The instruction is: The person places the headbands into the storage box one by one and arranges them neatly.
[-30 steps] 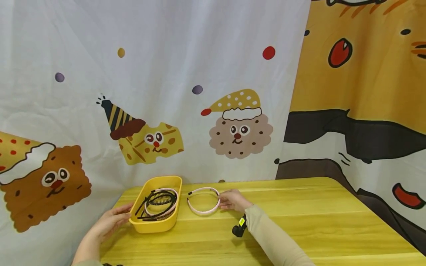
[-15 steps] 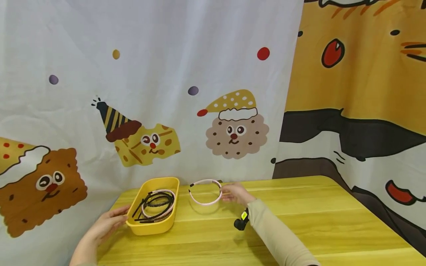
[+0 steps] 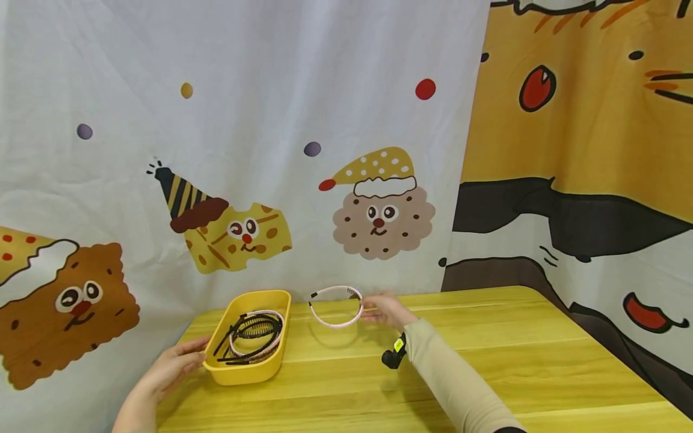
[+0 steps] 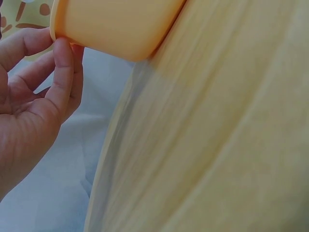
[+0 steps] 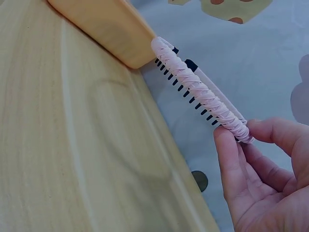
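My right hand [image 3: 387,310] pinches a pink headband [image 3: 337,325] at one side, between thumb and fingers. In the right wrist view the pink headband [image 5: 200,89] has a braided-looking wrap, black comb teeth along its inner side and black tips. It hangs above the table, its shadow beneath it. My left hand [image 3: 175,364] holds the near left rim of a yellow basket [image 3: 246,376]; the left wrist view shows the fingertips of the left hand [image 4: 43,87] on the basket's rim. Inside lie several black headbands [image 3: 278,337] and another pink headband [image 3: 234,347], overlapping.
The yellow wood-patterned table [image 3: 487,349] extends to the right of the basket. Behind it hangs a white curtain [image 3: 260,120] printed with cartoon biscuits and cheese. A black wrist camera [image 3: 395,355] sits on my right wrist.
My right hand has lifted the pink headband off the table, raising it slightly. My left hand stays at the basket's rim. The head view has shifted a little.
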`<state>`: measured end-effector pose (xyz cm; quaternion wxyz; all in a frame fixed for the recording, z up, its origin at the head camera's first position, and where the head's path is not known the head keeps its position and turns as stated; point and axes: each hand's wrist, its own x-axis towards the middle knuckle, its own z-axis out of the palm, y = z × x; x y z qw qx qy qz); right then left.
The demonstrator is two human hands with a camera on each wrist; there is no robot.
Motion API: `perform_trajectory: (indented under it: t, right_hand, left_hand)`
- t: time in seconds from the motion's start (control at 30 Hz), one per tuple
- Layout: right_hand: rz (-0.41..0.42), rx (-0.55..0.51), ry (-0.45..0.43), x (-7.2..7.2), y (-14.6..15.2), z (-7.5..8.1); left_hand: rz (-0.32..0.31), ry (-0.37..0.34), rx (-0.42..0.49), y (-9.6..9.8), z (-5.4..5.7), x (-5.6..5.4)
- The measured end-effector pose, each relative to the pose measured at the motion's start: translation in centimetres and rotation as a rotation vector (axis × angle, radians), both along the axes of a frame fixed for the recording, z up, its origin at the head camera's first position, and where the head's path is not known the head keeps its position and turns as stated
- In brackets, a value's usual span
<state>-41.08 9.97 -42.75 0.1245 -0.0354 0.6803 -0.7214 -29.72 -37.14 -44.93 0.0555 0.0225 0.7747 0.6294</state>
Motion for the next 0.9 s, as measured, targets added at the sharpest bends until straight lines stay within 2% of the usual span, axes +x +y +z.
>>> perform_trajectory:
  t: [0.2, 0.67, 0.9]
  right_hand:
    - [0.013, -0.009, 0.016, -0.2, 0.0, 0.7]
    - [-0.029, -0.023, 0.012, -0.8, 0.1, 2.4]
    - [-0.024, -0.031, 0.032, -1.0, 0.0, 3.3]
  left_hand:
    - [-0.001, 0.000, 0.007, 0.0, 0.1, 0.1]
    - [0.001, -0.016, 0.032, 0.1, 0.2, -0.1]
    - [-0.051, -0.006, 0.035, -0.1, 0.1, -0.1]
